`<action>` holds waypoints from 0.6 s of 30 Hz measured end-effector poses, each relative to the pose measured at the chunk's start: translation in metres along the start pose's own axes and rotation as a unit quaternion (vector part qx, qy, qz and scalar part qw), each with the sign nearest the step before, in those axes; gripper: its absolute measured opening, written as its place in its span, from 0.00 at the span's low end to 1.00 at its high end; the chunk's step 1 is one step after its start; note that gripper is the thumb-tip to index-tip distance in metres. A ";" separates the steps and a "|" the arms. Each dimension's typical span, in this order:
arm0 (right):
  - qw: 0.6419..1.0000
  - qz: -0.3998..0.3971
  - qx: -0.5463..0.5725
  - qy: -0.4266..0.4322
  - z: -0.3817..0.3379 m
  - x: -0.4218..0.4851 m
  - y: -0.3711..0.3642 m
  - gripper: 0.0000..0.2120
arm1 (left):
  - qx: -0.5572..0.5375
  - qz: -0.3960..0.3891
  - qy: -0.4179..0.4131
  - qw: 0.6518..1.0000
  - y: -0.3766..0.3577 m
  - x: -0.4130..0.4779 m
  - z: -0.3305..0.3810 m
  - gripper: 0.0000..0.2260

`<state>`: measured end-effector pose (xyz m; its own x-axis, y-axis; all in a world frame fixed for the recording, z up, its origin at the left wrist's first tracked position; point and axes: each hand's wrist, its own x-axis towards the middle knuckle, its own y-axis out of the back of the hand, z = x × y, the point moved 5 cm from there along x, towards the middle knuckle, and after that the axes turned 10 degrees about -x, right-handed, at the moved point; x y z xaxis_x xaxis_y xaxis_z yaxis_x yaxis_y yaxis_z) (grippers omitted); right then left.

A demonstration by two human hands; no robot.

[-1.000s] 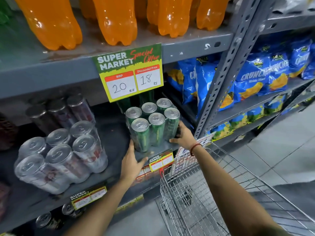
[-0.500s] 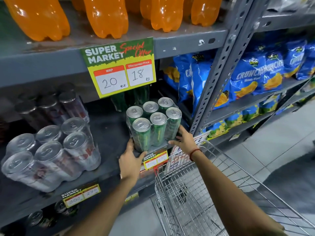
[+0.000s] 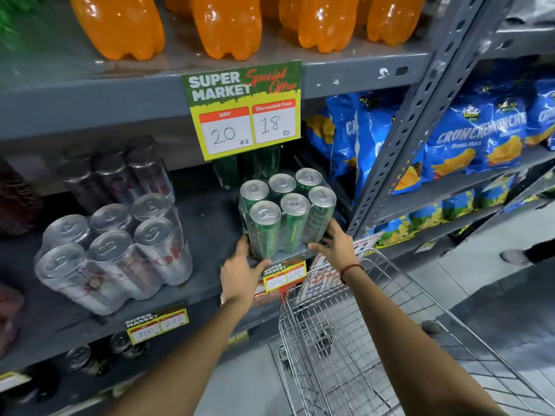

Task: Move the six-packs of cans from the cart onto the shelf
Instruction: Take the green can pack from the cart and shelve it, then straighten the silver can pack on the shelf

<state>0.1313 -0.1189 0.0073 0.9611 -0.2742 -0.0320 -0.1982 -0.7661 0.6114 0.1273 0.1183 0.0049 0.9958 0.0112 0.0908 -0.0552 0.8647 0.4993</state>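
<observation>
Head view: green six-pack (image 3: 288, 214) stands upright at the front edge of the middle shelf (image 3: 210, 232), just left of the grey upright post (image 3: 399, 151).
Left hand (image 3: 240, 273): grip closed loosely on the pack's lower left corner, thumb on the front can, fingers hidden behind.
Right hand (image 3: 336, 244): grip spread against the lower right side, fingers wrapped round the end can.
Position of load: base on the shelf lip, directly above the small price label (image 3: 283, 274); how much of the base overhangs cannot be told.
Cart (image 3: 345, 334): wire basket below and to the right; no further packs visible in the part shown.
Hazard 1: release this near the edge may let the tall pack tip forward into the cart or onto the floor.
Hazard 2: a push inward may drive it against the darker green cans (image 3: 240, 169) behind, toppling them.
Hazard 3: a slide to the right may catch the wrap on the post.
Hazard 4: the hanging offer sign (image 3: 243, 109) screens the rear, so depth is judged blind.
Neighbour: silver six-pack (image 3: 114, 253) lies well to the left, clear of the move.
</observation>
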 end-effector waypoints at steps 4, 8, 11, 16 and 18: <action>0.995 0.088 0.010 -0.038 -0.009 -0.017 -0.009 0.26 | -0.035 -0.033 0.001 0.999 0.010 -0.004 0.005 0.32; 0.942 0.290 0.087 -0.143 -0.018 -0.066 -0.040 0.10 | -0.114 0.027 -0.025 0.993 0.058 -0.026 -0.008 0.22; 0.954 0.265 0.126 -0.061 -0.053 -0.092 -0.086 0.06 | -0.144 0.126 -0.051 0.980 0.114 -0.055 -0.036 0.10; 0.995 -0.028 0.054 0.081 -0.126 -0.096 -0.162 0.26 | -0.133 0.294 -0.003 0.946 0.204 -0.091 -0.093 0.11; 0.987 -0.117 0.014 0.112 -0.146 -0.093 -0.180 0.37 | -0.088 0.297 0.047 0.950 0.223 -0.089 -0.109 0.19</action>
<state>0.1051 0.1293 0.0153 0.9990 0.0451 0.0066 0.0327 -0.8096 0.5860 0.0347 0.3652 0.0142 0.7950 0.5615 0.2294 -0.6049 0.7622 0.2306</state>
